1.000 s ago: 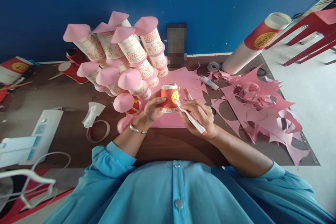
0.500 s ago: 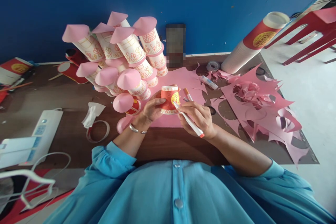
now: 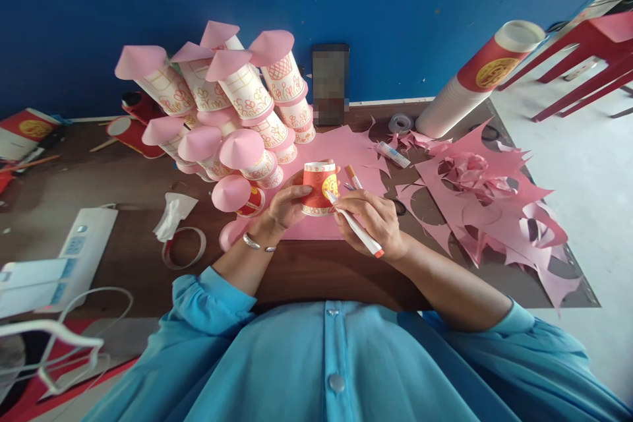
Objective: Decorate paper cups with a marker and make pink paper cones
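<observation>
Red paper covers the middle of the cup (image 3: 316,194), which the left hand (image 3: 287,203) holds above the pink sheet (image 3: 316,231) on the worktop (image 3: 306,270). The left fingers are closed around it, thumb against its near side. The right hand (image 3: 378,221) has its fingers pinched together round a white marker (image 3: 362,234), the nib end pointing at the yellow emblem (image 3: 330,185).

For clean strokes, the person would do best with light, even pressure, since the paper wall is curved and could dent. Small turns of the cup by the left hand would bring each part of the surface square to the nib, sparing the right wrist an awkward reach. The thumb is best placed clear of wet ink, and a firm but gentle grip should stop the cup from rolling under the marker.

Most of the left fingers are hidden behind the cup, and the far side of its wall cannot be seen. Whether the nib touches the paper or sits just off it is too small to tell. The marks on the white bands are hard to read. Beyond the right hand, an orange-and-white marker (image 3: 353,176) is partly covered, as is a dark loop (image 3: 400,208), perhaps a scissor handle.
</observation>
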{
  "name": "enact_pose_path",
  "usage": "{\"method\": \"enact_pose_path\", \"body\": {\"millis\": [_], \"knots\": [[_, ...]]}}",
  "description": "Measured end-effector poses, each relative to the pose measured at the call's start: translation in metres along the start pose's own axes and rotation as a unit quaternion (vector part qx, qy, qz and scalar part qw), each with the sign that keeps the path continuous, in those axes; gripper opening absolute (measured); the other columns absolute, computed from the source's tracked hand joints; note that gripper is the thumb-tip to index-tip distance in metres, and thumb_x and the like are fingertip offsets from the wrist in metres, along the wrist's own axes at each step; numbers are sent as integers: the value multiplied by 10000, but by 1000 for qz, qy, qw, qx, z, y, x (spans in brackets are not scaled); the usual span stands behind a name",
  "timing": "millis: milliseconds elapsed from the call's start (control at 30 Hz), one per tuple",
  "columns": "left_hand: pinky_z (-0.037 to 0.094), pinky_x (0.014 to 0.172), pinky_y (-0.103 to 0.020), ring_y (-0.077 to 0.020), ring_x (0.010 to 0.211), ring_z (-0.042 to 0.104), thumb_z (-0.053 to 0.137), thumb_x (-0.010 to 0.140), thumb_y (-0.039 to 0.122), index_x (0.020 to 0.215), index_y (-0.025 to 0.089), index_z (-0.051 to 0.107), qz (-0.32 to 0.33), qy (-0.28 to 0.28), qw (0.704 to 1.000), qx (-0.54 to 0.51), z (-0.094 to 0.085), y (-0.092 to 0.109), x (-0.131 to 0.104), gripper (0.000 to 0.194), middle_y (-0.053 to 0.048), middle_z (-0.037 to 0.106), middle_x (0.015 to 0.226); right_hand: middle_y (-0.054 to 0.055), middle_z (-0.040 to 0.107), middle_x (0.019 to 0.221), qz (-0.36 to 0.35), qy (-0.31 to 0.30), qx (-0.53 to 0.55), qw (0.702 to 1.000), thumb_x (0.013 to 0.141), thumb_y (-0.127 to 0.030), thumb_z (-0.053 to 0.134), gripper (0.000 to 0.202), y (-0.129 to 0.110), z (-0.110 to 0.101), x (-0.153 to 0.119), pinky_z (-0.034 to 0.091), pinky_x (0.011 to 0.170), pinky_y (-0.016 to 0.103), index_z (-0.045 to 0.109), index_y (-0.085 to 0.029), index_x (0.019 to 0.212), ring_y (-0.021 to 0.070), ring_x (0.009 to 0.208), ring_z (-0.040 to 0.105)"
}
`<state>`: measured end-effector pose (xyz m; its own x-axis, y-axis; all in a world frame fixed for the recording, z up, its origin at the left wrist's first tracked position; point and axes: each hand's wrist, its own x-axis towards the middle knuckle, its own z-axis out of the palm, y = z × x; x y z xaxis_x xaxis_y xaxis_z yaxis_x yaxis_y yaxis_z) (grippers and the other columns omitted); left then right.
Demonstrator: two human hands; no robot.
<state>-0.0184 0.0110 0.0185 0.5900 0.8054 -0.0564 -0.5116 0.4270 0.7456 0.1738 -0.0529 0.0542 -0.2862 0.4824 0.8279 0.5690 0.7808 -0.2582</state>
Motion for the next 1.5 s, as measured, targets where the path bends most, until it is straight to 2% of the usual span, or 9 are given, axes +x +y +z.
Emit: {"method": "enact_pose_path", "body": {"millis": [500,1000,1267,1500], "knots": [[572,1046,-497,-398,1279,686,791,755,309,1515,195,578,1,-4,1000,2,0,1,-1,797,-150,749,1345,44,772,911,11,-12,3,1000,975,-120,622,218,1,0,-2,647,688,290,587,-223,1163,188,815,791],[566,1050,-481,-382,1284,685,793,734,301,1523,194,573,0,7,1000,2,2,2,-1,826,-137,775,1288,32,771,867,28,-17,-12,999,970,-118,610,189,-3,-2,-1,629,669,292,596,-235,1117,184,769,779],[562,1052,-484,-377,1272,689,793,736,305,1514,200,582,4,6,1000,9,1,1,-1,813,-141,750,1349,34,772,894,26,-18,12,999,936,-87,631,264,-5,-2,-1,626,723,291,592,-224,1159,189,793,777],[568,1041,-480,-388,1284,674,829,740,333,1481,173,613,-8,7,1000,19,-2,-1,-1,788,-167,749,1335,43,764,883,25,-13,0,1000,938,-83,640,224,-6,-2,0,621,702,286,601,-211,1118,188,771,772]]}}
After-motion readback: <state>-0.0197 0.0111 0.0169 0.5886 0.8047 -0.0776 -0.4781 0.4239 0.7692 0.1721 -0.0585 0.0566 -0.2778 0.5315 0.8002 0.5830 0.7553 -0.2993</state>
